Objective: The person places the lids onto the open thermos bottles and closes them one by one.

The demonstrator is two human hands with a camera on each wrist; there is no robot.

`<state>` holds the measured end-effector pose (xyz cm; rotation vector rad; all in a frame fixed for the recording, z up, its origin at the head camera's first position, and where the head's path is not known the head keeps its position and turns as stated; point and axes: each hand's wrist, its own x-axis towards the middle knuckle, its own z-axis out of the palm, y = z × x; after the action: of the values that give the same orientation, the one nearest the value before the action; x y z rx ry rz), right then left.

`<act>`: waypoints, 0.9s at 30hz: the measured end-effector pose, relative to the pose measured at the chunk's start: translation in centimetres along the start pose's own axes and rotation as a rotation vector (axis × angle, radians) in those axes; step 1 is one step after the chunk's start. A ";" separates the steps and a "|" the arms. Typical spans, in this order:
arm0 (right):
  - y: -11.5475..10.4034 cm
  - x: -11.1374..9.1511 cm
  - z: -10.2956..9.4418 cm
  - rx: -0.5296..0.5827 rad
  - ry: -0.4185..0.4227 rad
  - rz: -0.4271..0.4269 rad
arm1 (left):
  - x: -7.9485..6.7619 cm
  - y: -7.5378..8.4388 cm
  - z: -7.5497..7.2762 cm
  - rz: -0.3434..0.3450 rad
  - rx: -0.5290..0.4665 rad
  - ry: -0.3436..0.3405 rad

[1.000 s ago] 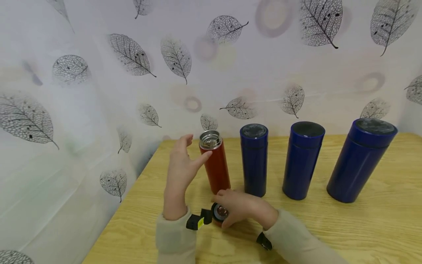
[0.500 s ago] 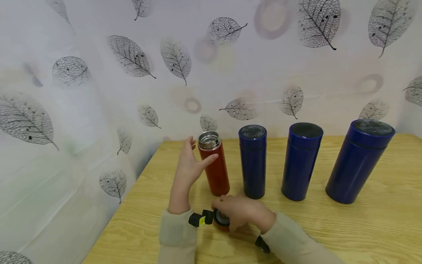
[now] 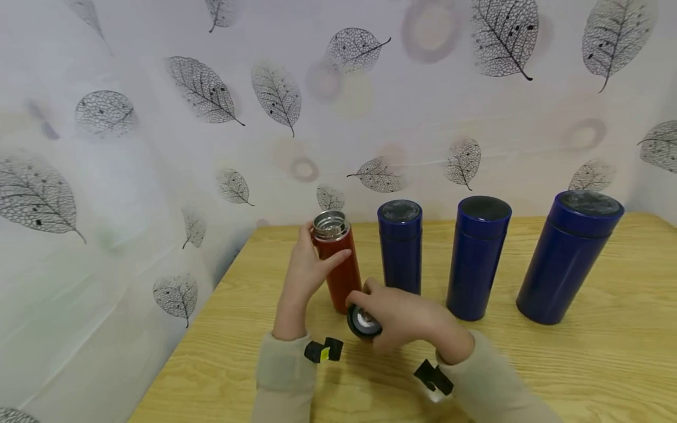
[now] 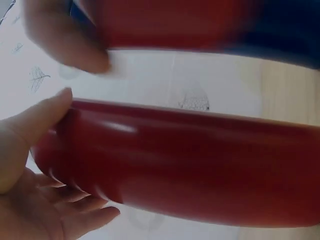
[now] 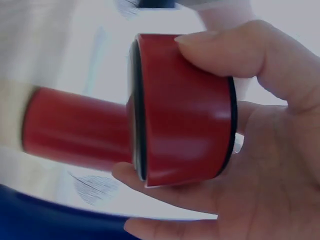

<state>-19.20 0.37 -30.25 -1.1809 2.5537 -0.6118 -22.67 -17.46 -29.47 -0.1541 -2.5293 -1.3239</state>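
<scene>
An uncapped red thermos flask (image 3: 344,276) stands upright on the table, its steel mouth facing up. My left hand (image 3: 309,267) is at its upper part, thumb across the near side and fingers round the left side. In the left wrist view, the thumb (image 4: 52,107) touches the flask (image 4: 190,160) and the fingers lie along its other side. My right hand (image 3: 407,317) grips the flask's red lid (image 5: 185,110) between thumb and fingers, tilted so its hollow underside shows in the head view. The lid is just above the table, in front of the flask.
To the right stand three capped dark blue flasks (image 3: 400,252), (image 3: 478,258), (image 3: 568,258) in a row on the wooden table (image 3: 211,358). Behind them hangs a pale leaf-printed curtain (image 3: 285,170).
My right hand has taken hold of the lid, lifted it off the table and tilted it. My left hand has moved in from beside the red flask to close round its upper part.
</scene>
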 end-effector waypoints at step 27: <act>-0.4 -6.3 -5.4 0.088 0.590 -0.007 | -2.2 2.5 -0.6 0.150 0.003 -0.306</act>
<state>-17.14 6.43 -24.97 -1.1008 2.9437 -1.2146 -19.83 -16.42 -27.80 -0.5745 -2.7010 -1.3237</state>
